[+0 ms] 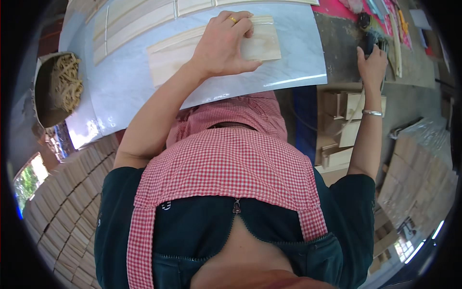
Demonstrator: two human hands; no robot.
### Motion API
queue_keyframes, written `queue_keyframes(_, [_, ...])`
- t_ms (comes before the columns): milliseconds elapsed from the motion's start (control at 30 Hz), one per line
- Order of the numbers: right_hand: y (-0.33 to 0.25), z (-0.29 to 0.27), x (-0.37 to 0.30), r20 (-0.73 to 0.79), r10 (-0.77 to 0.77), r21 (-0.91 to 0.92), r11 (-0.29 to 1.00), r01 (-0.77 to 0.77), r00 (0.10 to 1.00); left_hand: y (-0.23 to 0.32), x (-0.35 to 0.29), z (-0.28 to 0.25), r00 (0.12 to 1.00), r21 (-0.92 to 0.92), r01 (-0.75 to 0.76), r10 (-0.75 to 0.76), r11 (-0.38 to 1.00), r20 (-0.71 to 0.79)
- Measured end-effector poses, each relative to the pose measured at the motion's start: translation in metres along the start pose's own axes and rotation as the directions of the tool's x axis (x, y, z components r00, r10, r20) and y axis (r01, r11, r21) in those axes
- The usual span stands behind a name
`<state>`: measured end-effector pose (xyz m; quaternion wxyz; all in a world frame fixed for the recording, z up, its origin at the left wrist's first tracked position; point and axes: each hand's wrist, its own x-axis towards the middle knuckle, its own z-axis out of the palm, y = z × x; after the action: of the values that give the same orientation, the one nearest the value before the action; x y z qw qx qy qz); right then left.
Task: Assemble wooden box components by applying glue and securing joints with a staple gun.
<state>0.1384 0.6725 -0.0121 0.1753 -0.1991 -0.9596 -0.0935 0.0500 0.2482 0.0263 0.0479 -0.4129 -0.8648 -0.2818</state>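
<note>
My left hand [224,45] lies across a pale wooden board [264,45] on the white marbled tabletop [303,67]. Its fingers curl over the board's far side while the thumb reaches along the near side, so the board is held in place. A grooved strip runs along the board's far edge. Off to the right, my right hand [373,67] is closed around a dark-handled tool [369,42], mostly hidden by the fingers. A pale cord [353,113] hangs below this hand. I cannot make out the tool's exact kind.
More wooden boards [139,26] lie in a row at the table's far side. At left stands a bin [45,96] of thin wood pieces. Wood stacks rise at lower left [62,207] and right [414,164]. Boxed wood pieces [344,139] sit below the dark bench [341,53].
</note>
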Motion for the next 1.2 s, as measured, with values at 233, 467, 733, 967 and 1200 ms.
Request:
queue_keyframes(233, [0.022,0.011,0.052,0.319,0.236,0.066,0.96,-0.27,0.918,0.003,0.003,-0.009,1.0,-0.015,0.016,-0.015,1.0,0.022])
queue_keyframes(467, [0.018,-0.055,0.065,0.582,0.242,0.139,0.911,-0.388,0.776,-0.008,0.004,0.002,0.997,0.002,-0.059,0.059,0.998,0.046])
queue_keyframes(733, [-0.128,-0.22,-0.052,0.588,0.074,0.585,0.649,-0.487,0.806,-0.006,0.004,-0.001,0.982,-0.1,0.082,-0.063,0.992,0.178])
queue_keyframes(967, [-0.163,-0.242,-0.083,0.642,0.0,0.593,0.634,-0.497,0.767,0.002,0.008,-0.009,0.942,-0.102,0.172,-0.134,0.98,0.307])
queue_keyframes(1200, [-0.164,-0.239,-0.083,0.644,-0.018,0.591,0.645,-0.483,0.765,0.002,0.007,-0.021,0.942,-0.089,0.141,-0.106,0.986,0.317])
